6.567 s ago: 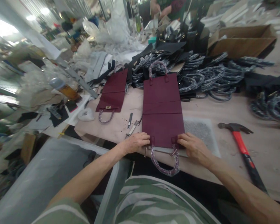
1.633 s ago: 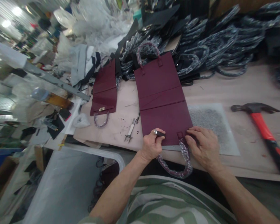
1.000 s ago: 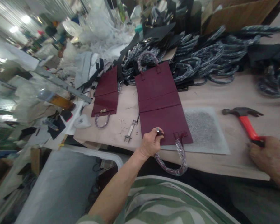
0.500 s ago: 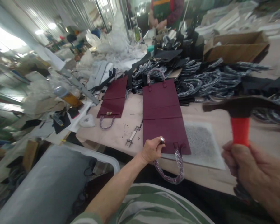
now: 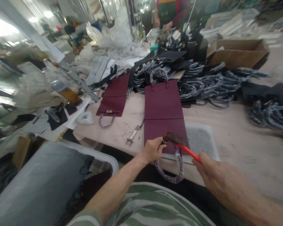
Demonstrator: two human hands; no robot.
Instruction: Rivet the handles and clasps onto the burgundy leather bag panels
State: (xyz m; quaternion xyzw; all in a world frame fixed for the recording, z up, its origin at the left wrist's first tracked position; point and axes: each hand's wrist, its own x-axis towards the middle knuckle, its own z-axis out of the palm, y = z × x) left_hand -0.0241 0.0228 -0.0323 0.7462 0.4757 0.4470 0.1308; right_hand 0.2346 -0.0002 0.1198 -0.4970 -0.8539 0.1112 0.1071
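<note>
A burgundy bag panel lies flat on the table, crossed by a fold line. Its plastic-wrapped handle hangs over the near table edge, and another handle is at its far end. My left hand pinches a short metal punch over the panel's near part; the punch is now almost hidden. My right hand grips a hammer by its orange-red handle. The dark hammer head is at the punch's top, beside my left fingers. Under the panel's right side shows a grey speckled pad.
Left of the panel are a second burgundy panel with a metal clasp and a metal tool. Behind lie black pieces with plastic-wrapped handles and a cardboard box. A white bin stands at the lower left. A person stands across the table.
My right hand has swung the hammer down and left, from raised at the right to the top of the punch. My left hand stays in place on the punch.
</note>
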